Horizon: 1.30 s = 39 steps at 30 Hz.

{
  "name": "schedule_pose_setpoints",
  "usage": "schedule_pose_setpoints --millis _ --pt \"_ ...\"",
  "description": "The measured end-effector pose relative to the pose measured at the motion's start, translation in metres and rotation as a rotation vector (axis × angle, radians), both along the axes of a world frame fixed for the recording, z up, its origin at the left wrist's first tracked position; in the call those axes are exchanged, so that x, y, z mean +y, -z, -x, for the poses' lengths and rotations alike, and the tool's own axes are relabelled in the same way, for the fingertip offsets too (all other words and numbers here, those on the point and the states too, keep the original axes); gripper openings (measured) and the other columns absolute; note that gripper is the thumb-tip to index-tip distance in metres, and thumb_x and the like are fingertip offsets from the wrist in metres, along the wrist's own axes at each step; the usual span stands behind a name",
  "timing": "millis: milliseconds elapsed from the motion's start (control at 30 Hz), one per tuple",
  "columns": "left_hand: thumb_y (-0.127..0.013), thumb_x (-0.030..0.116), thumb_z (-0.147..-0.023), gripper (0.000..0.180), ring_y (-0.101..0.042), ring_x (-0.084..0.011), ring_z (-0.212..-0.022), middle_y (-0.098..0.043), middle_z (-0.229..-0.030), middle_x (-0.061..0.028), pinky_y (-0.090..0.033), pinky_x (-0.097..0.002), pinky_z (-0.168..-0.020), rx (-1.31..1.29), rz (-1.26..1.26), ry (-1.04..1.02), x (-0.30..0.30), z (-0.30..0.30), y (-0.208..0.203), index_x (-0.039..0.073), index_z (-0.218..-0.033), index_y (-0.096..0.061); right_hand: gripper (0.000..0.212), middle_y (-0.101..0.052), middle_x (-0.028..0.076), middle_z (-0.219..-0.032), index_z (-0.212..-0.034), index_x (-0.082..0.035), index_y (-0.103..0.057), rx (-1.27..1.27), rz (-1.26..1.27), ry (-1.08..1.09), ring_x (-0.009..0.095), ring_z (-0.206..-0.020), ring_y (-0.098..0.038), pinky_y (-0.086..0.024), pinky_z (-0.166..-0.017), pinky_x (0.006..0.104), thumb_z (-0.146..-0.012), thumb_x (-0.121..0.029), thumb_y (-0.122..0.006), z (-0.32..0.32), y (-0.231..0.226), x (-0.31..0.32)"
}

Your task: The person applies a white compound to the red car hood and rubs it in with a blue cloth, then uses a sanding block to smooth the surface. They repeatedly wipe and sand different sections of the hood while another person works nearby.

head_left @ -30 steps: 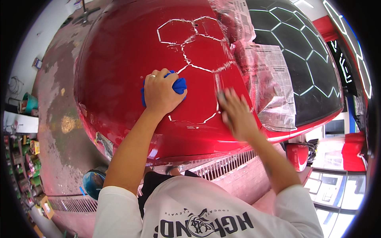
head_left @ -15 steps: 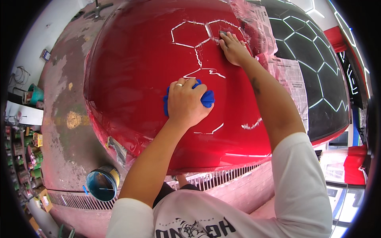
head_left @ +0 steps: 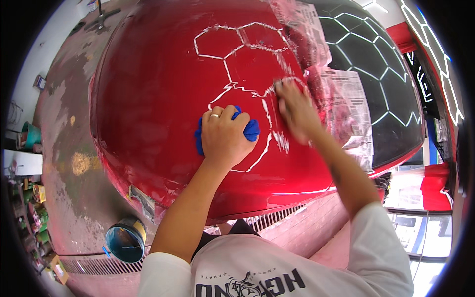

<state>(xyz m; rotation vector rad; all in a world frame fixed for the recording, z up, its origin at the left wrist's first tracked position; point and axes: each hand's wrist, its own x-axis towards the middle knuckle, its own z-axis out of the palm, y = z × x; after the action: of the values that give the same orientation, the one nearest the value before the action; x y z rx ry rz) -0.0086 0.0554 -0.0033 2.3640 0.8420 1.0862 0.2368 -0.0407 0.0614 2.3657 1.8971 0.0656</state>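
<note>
Left hand (head_left: 223, 136) clenched round a blue cloth (head_left: 247, 129), pressing it on the red hood (head_left: 148, 99) near the hood's centre, a ring on one finger. Right hand (head_left: 297, 111) flat and blurred, grasping nothing, palm on the hood just right of the cloth, beside the masking paper (head_left: 341, 104) taped along the hood's right edge.

Progress, as judged: white hexagon lines (head_left: 237, 42) remain sharp toward the hood's far end; lines between the two hands look smeared and partly wiped. Most of the pattern is left.

Change from half a second ago: the right hand has come down from the far hexagons to the middle of the hood, close beside the cloth; the left hand keeps its hold in much the same place. A blue tub (head_left: 124, 241) stands on the floor below the hood's near left corner.
</note>
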Motion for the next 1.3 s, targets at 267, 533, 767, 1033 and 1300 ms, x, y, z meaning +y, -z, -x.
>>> schedule_pose_setpoints --millis 267,533,767,1033,1300 --pt "-0.097 0.026 -0.069 0.034 -0.069 -0.0318 -0.101 -0.073 -0.104 -0.0071 -0.054 -0.0503 -0.095 -0.005 -0.046 0.023 -0.004 -0.002 0.000 0.011 -0.093 -0.079 0.062 -0.033 0.021 -0.185 -0.178 -0.016 -0.036 0.057 -0.100 -0.045 0.040 -0.172 -0.029 -0.021 -0.139 0.0635 -0.123 -0.044 -0.037 -0.058 0.018 0.012" --pt "-0.096 0.027 -0.073 0.033 -0.069 -0.0323 -0.103 -0.074 -0.107 -0.0072 -0.054 -0.0513 -0.100 0.065 -0.024 -0.029 -0.008 -0.010 -0.005 0.010 -0.098 -0.082 0.067 -0.026 0.020 -0.188 -0.180 -0.013 -0.033 0.091 0.222 0.072 0.040 -0.175 -0.020 -0.013 -0.140 0.0630 -0.118 -0.033 -0.049 0.029 -0.043 -0.278" --pt "-0.095 0.028 -0.071 0.029 -0.069 -0.0313 -0.100 -0.072 -0.101 -0.0068 -0.053 -0.0499 -0.098 0.011 -0.051 0.022 -0.012 -0.012 -0.005 0.013 -0.088 -0.077 0.058 -0.040 0.025 -0.180 -0.171 -0.006 -0.043 -0.045 -0.196 -0.099 0.044 -0.169 -0.034 -0.027 -0.138 0.0579 -0.123 -0.038 -0.038 -0.097 0.006 0.037" --pt "-0.096 0.028 -0.069 0.033 -0.069 -0.0323 -0.104 -0.072 -0.104 -0.0086 -0.053 -0.0498 -0.101 0.055 -0.016 -0.015 -0.001 -0.003 -0.006 0.011 -0.091 -0.078 0.067 -0.032 0.024 -0.184 -0.179 -0.009 -0.033 0.069 0.072 -0.006 0.044 -0.172 -0.026 -0.021 -0.140 0.0601 -0.119 -0.033 -0.049 0.004 -0.026 -0.158" --pt "-0.097 0.028 -0.067 0.032 -0.068 -0.0316 -0.100 -0.071 -0.101 -0.0080 -0.053 -0.0507 -0.098 0.011 -0.001 0.016 -0.005 -0.006 -0.009 0.013 -0.087 -0.077 0.062 -0.036 0.026 -0.181 -0.176 -0.006 -0.036 0.007 0.025 -0.037 0.044 -0.171 -0.029 -0.021 -0.140 0.0581 -0.121 -0.032 -0.045 -0.039 -0.017 -0.055"
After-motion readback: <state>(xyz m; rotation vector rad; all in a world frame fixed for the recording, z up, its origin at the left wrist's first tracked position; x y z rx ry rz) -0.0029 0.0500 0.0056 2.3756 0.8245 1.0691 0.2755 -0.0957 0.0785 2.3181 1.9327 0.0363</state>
